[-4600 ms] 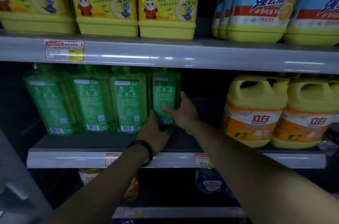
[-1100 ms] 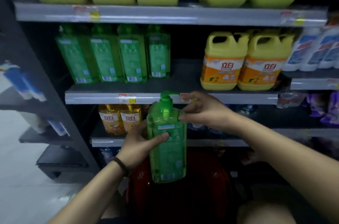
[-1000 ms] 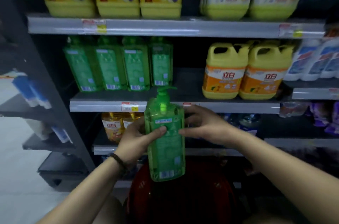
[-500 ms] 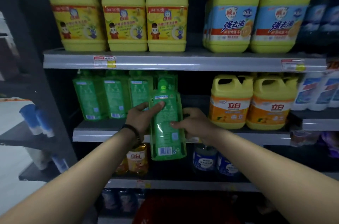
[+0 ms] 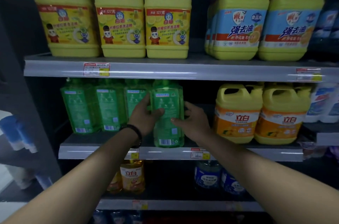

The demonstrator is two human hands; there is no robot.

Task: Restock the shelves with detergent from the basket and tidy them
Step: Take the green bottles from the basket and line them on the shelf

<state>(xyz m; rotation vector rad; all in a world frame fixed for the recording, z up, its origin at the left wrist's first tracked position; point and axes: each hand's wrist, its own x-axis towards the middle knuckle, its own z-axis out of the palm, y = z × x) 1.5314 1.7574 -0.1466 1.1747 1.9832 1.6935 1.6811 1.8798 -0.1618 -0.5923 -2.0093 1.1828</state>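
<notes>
Both hands hold a green bottle of detergent upright at the front of the middle shelf.

The left hand (image 5: 145, 116) grips the green detergent bottle (image 5: 167, 132) from its left side, thumb across the label. The right hand (image 5: 194, 123) curls round the right side, thumb on the front. The bottle's base is at the front lip of the middle shelf (image 5: 95, 139); I cannot tell whether it rests there. A black wristband (image 5: 136, 133) circles the left wrist. At 9 o'clock from the bottle, just beside it, stands a row of three green bottles (image 5: 108, 108). At 3 o'clock, well apart, stand two orange-labelled jugs (image 5: 238, 115). At 12 o'clock are yellow jugs (image 5: 167, 20) on the top shelf (image 5: 156, 70), and at 6 o'clock amber bottles (image 5: 132, 176).
</notes>
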